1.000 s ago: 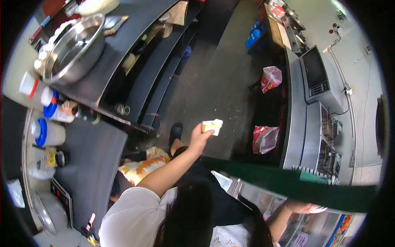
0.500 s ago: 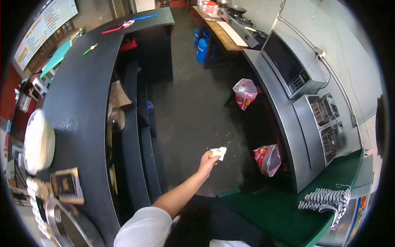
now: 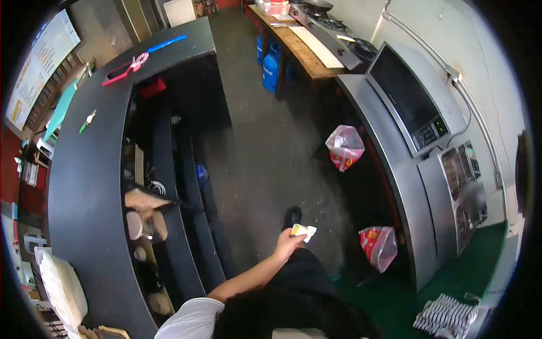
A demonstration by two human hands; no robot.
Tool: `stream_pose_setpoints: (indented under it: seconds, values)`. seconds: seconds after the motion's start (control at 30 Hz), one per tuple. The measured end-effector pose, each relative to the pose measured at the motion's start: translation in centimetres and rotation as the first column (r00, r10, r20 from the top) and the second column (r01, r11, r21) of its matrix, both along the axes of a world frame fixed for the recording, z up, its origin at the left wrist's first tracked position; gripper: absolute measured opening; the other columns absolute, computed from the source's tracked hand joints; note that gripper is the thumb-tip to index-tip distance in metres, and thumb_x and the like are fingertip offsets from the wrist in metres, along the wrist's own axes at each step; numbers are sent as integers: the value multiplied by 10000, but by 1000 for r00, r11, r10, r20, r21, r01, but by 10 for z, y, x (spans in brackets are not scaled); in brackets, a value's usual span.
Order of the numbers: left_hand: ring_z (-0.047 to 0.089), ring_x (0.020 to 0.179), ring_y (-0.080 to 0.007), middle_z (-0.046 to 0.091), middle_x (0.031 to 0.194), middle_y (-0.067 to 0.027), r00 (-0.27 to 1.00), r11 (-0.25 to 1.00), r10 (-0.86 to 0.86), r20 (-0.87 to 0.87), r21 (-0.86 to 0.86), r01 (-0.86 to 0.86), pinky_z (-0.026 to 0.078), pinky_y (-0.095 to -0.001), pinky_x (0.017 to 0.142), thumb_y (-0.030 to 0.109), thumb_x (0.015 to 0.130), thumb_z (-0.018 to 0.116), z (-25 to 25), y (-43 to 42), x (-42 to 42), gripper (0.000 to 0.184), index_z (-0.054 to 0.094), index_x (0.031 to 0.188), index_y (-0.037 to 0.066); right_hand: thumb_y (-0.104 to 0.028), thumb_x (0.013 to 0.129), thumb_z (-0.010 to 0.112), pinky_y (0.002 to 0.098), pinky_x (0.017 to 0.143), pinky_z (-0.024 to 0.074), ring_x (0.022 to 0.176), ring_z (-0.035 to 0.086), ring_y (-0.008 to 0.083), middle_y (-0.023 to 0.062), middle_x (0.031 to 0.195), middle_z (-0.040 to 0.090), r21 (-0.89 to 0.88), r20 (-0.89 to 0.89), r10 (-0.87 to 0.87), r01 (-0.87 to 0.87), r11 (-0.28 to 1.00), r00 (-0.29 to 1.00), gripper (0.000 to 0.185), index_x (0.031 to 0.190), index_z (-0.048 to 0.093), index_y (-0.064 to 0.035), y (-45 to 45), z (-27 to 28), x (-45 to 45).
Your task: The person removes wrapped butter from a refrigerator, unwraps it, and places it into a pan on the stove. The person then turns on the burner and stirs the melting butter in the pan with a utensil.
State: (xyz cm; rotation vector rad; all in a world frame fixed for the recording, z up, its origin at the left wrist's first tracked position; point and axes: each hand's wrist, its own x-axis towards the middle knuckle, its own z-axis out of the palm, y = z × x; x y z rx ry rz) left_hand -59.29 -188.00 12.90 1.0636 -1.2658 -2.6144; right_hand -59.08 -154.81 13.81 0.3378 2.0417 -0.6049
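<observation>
My left hand [image 3: 289,246] is out in front of my body, low over the dark floor. Its fingers are closed around a small white and yellow packet [image 3: 303,232], whose exact kind I cannot make out. A white sleeve [image 3: 189,319] covers the upper part of that arm. Just beyond the packet, my dark shoe [image 3: 293,216] shows on the floor. My right hand is out of view.
Along the left runs a long black counter [image 3: 93,186] with shelves beneath. On the right, a steel counter [image 3: 389,169] carries a microwave [image 3: 406,101] and a fryer [image 3: 460,175]. Two red plastic bags [image 3: 345,148] hang below it. Blue gas cylinders [image 3: 271,70] stand ahead under a wooden table [image 3: 305,51].
My viewpoint has moved forward along the aisle, and my leg and shoe have come into view. The packet stays in my left hand. The striped cloth at right sits lower in view.
</observation>
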Motion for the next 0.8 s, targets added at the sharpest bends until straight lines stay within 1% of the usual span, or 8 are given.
stream_pose_setpoints:
  seconds: [0.23, 0.33, 0.43, 0.47, 0.5, 0.6, 0.67, 0.8]
  values:
    - [614, 869, -141, 646, 957, -70, 927, 932, -357, -115, -114, 345, 467, -275, 787, 43, 734, 713, 26, -98, -157, 338, 563, 1034, -3, -227, 929, 501, 296, 621, 486, 687, 585, 159, 89, 836, 644, -63, 274, 148, -136, 989, 950, 262, 1026, 609, -9, -95, 5, -168]
    - [609, 904, -127, 644, 992, -58, 868, 895, -442, -228, -186, 407, 473, -274, 815, 46, 766, 702, 63, -168, -229, 354, 565, 1089, 6, -231, 929, 508, 287, 607, 489, 673, 586, 147, 82, 821, 648, -297, 95, 218, -181, 938, 971, 259, 1029, 610, -15, -183, 31, -271]
    - [608, 907, -122, 637, 1007, -63, 880, 924, -374, -294, -200, 326, 485, -275, 807, 24, 761, 708, 96, -253, -316, 396, 541, 1119, 17, -269, 953, 499, 249, 551, 469, 609, 540, 105, 59, 811, 627, -728, -218, -107, -88, 680, 970, 294, 1061, 603, -16, -345, 62, -433]
    - [608, 910, -123, 632, 1015, -64, 880, 929, -352, -320, -234, 286, 489, -278, 804, 11, 756, 711, 115, -286, -345, 420, 523, 1131, 21, -247, 950, 511, 214, 549, 457, 630, 542, 76, 42, 864, 622, -673, -350, -94, -181, 717, 932, 280, 1079, 601, -16, -390, 93, -466]
    - [605, 933, -129, 624, 1027, -62, 878, 924, -336, -341, -301, 237, 489, -276, 809, -19, 742, 711, 120, -315, -371, 441, 502, 1128, 28, -224, 948, 519, 207, 597, 465, 675, 552, 73, 37, 931, 625, -837, -220, -229, -63, 544, 948, 277, 1112, 594, -14, -429, 94, -497]
    - [602, 938, -131, 604, 1014, -60, 881, 895, -315, -353, -419, 152, 496, -281, 806, -79, 708, 713, 139, -402, -449, 533, 425, 1135, 56, -192, 949, 513, 247, 817, 481, 975, 579, 135, 87, 1076, 611, -885, -291, -148, -207, 418, 945, 303, 1189, 560, -13, -546, 152, -567]
    - [604, 913, -131, 594, 990, -58, 857, 866, -329, -397, -489, 106, 502, -288, 789, -82, 704, 712, 155, -461, -496, 559, 408, 1149, 65, -162, 945, 514, 255, 857, 452, 977, 569, 122, 86, 1058, 617, -949, -227, -143, -185, 257, 963, 308, 1201, 544, 6, -612, 169, -599]
    - [593, 886, -116, 586, 963, -36, 817, 888, -310, -486, -456, 66, 501, -243, 764, -50, 687, 741, 192, -564, -575, 561, 437, 1143, 67, -173, 914, 573, 233, 754, 473, 859, 588, 101, 48, 1000, 639, -938, -315, -350, -233, 257, 882, 285, 1156, 574, -23, -722, 183, -646]
